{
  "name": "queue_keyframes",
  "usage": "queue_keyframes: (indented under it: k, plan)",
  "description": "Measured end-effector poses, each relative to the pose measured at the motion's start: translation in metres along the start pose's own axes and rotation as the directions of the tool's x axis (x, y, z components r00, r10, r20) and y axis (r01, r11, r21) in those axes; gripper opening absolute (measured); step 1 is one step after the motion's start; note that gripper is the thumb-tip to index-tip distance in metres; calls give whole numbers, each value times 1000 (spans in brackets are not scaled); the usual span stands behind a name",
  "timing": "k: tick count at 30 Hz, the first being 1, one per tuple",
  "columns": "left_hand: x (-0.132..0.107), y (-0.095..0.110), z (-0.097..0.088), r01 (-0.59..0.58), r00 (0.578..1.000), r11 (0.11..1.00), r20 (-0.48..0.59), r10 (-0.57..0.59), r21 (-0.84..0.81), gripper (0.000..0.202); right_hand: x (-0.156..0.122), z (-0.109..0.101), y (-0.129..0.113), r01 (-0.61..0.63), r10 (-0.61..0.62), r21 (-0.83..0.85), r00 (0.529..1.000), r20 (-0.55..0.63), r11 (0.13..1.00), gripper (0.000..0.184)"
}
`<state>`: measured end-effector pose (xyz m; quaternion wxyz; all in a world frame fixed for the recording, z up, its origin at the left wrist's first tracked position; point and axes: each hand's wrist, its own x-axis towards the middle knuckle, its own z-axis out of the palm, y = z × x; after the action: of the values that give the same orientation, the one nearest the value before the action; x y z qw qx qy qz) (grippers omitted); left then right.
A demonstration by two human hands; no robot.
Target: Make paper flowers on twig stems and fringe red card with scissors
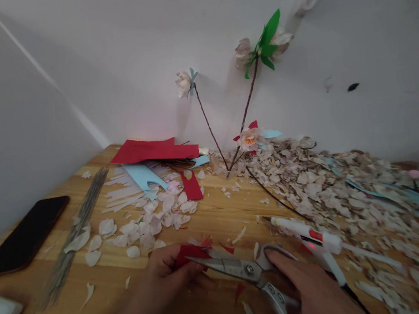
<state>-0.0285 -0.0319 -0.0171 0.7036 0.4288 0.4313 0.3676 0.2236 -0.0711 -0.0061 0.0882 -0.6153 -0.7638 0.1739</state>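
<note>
Between the fingers and thumb of my left hand is a small piece of red paper, with a fringed red tuft showing just behind it. My right hand grips the handles of metal scissors, their blades pointing left. The blade tips lie against the red paper, right beside my left thumb. Red scraps appear below and behind the blades. A white glue gun with a small red light lies just beyond my right hand.
Pale petals and a large heap of dried petals cover much of the wooden table. Red sheets, thin wires and a black phone lie to the left. Flower stems lean on the wall.
</note>
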Motion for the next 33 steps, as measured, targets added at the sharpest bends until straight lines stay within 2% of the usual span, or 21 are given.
queue_keyframes:
  k: [5,11,19,28,33]
  plan:
    - [-2,5,3,13,1000,1000,4,-13,-22,18,0,2,0,-5,4,28,999,37,1000,30]
    - [-1,3,2,15,1000,1000,9,-15,-22,20,-1,3,2,-6,5,57,1000,11,998,31]
    - [0,1,2,-12,999,996,35,15,-91,23,-1,3,3,-72,64,83,993,97,994,26]
    - [-1,4,2,7,999,995,49,-2,-99,22,-2,9,9,-75,64,77,989,136,994,26]
    - [-2,3,1,11,998,994,63,-4,-112,20,-2,9,10,-58,54,46,994,96,997,23]
